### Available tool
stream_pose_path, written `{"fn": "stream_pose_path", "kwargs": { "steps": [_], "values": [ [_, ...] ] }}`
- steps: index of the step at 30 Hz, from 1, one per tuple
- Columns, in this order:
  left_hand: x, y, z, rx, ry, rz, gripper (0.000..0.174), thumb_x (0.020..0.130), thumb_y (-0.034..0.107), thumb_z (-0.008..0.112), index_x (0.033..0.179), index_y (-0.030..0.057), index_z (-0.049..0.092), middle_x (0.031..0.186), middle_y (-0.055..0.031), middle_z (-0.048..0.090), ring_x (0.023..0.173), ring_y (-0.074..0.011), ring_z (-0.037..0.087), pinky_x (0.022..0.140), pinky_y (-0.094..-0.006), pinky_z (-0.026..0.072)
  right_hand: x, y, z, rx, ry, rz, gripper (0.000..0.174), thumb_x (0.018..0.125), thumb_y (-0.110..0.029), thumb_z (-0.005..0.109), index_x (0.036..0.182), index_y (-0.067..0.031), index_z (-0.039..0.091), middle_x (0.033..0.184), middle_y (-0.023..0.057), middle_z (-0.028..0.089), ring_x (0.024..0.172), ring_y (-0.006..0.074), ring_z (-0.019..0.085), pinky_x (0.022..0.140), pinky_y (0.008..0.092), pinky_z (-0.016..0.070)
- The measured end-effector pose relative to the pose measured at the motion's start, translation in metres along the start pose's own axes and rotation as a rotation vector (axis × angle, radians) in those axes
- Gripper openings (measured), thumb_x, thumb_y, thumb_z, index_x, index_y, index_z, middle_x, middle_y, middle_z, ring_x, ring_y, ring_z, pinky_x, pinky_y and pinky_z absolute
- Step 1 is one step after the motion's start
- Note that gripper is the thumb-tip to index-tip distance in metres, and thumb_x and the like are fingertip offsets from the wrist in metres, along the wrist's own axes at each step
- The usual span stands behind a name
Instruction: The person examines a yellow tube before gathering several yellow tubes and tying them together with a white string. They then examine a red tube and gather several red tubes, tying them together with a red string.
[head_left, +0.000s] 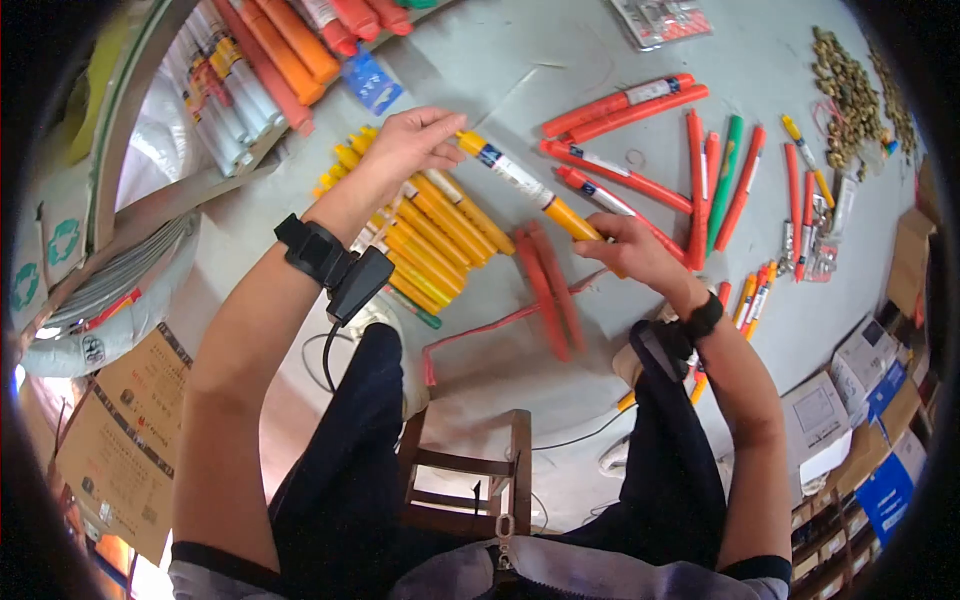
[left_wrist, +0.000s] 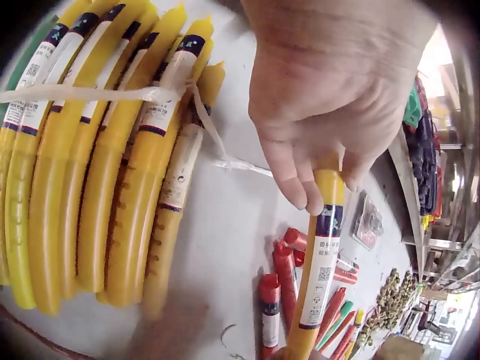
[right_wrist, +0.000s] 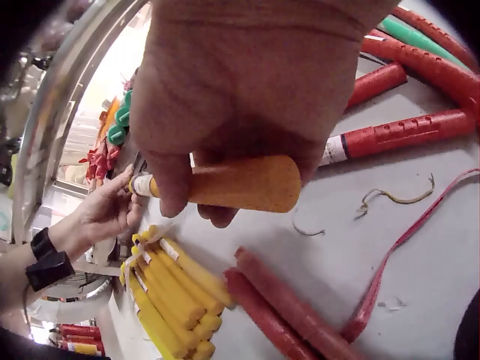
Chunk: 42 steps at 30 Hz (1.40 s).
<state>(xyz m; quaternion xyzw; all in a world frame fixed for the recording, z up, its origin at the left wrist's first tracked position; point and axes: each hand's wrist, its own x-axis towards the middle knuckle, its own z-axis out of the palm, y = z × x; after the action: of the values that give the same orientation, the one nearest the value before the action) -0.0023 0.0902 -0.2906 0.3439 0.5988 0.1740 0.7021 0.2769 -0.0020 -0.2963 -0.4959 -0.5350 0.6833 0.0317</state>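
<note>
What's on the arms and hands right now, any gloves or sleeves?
No gloves on left hand or right hand; forearms unsleeved. Black left strap and right strap each carry a dark camera; a black cable hangs from the left camera.

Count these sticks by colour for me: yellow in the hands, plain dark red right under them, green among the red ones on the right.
Yellow stick, held by left hand and right hand: 1
Plain dark red sticks: 2
Green stick: 1
Total: 4
</note>
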Motion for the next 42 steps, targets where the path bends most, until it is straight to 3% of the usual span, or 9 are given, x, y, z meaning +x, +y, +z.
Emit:
{"fn": "stream_pose_path", "kwargs": {
  "steps": [6,8,12,21,30,32,36,37,42],
  "values": [
    [-0.034,-0.025,-0.055,0.538,0.230,0.212,0.031,0.078,0.035,0.057,0.083,0.0044,0.060,0.065,-0.0005,0.056,0.060,-0.0116,0.054,0.050,-0.0244,0.0398,0.004,-0.014,0.014,0.254,-0.026,0.053,0.032,0.075,-0.033,0.063,0.085,-0.0019,0.060,0.062,-0.0014,0.048,0.056,0.0073,0.043,0.047,0.0220,0.0349],
    [-0.060,-0.019,-0.046,1.243,0.263,0.081,0.034,0.074,0.041,0.058,0.079,0.0078,0.059,0.068,-0.0035,0.057,0.061,-0.0166,0.056,0.051,-0.0289,0.0421,0.008,-0.018,0.016,0.277,-0.070,0.071,0.032,0.074,-0.032,0.064,0.087,-0.0024,0.061,0.064,-0.0003,0.051,0.056,0.0079,0.045,0.048,0.0222,0.0363],
    [-0.060,-0.062,-0.049,1.450,0.178,0.361,0.030,0.072,0.039,0.058,0.078,0.0101,0.059,0.074,-0.0070,0.059,0.069,-0.0221,0.058,0.055,-0.0340,0.0451,0.017,-0.023,0.022,0.173,-0.127,0.159,0.029,0.074,-0.027,0.065,0.088,-0.0023,0.061,0.067,0.0019,0.052,0.060,0.0083,0.046,0.054,0.0258,0.0386],
    [-0.061,-0.053,-0.093,0.136,0.139,0.113,0.030,0.088,0.030,0.042,0.086,0.0018,0.052,0.066,-0.0026,0.055,0.050,-0.0056,0.048,0.046,-0.0169,0.0387,0.041,-0.036,0.054,-0.265,-0.183,-0.208,0.029,0.071,-0.026,0.065,0.075,0.0003,0.055,0.071,0.0116,0.051,0.067,0.0243,0.049,0.059,0.0324,0.0388],
    [-0.056,-0.055,-0.057,0.386,-0.043,0.176,0.026,0.083,0.025,0.051,0.090,0.0004,0.053,0.071,-0.0065,0.058,0.061,-0.0132,0.055,0.056,-0.0248,0.0449,0.093,-0.049,0.129,-0.500,0.021,-0.137,0.025,0.069,-0.020,0.063,0.086,-0.0037,0.052,0.082,0.0156,0.054,0.077,0.0326,0.055,0.065,0.0397,0.0438],
    [-0.051,-0.053,-0.055,0.746,-0.070,0.227,0.019,0.079,0.016,0.054,0.089,-0.0001,0.054,0.076,-0.0128,0.059,0.067,-0.0195,0.058,0.061,-0.0300,0.0457,0.089,-0.037,0.132,-0.496,0.172,-0.490,0.026,0.070,-0.020,0.061,0.091,-0.0065,0.054,0.084,0.0125,0.054,0.077,0.0308,0.056,0.064,0.0394,0.0442],
    [-0.038,-0.053,-0.046,0.769,-0.048,0.282,0.029,0.077,0.009,0.052,0.105,0.0019,0.052,0.081,-0.0106,0.059,0.069,-0.0161,0.058,0.064,-0.0265,0.0464,0.052,-0.046,0.083,-0.680,0.085,-0.262,0.027,0.072,-0.019,0.058,0.097,-0.0092,0.055,0.088,0.0096,0.055,0.076,0.0284,0.056,0.063,0.0380,0.0449],
    [-0.036,-0.047,-0.042,0.694,0.021,0.289,0.026,0.075,0.010,0.054,0.099,0.0019,0.055,0.086,-0.0152,0.058,0.078,-0.0248,0.057,0.066,-0.0308,0.0447,0.047,-0.033,0.069,-0.618,0.151,-0.319,0.025,0.073,-0.020,0.057,0.096,-0.0096,0.056,0.087,0.0086,0.056,0.075,0.0276,0.057,0.062,0.0372,0.0452],
    [-0.025,-0.013,-0.007,0.560,0.086,0.377,0.022,0.077,0.011,0.054,0.097,0.0010,0.056,0.073,-0.0104,0.059,0.067,-0.0170,0.057,0.061,-0.0257,0.0438,-0.014,0.028,-0.020,-0.372,0.718,-0.254,0.015,0.073,-0.008,0.055,0.088,-0.0068,0.059,0.086,0.0099,0.058,0.080,0.0275,0.056,0.068,0.0345,0.0463]
  ]
}}
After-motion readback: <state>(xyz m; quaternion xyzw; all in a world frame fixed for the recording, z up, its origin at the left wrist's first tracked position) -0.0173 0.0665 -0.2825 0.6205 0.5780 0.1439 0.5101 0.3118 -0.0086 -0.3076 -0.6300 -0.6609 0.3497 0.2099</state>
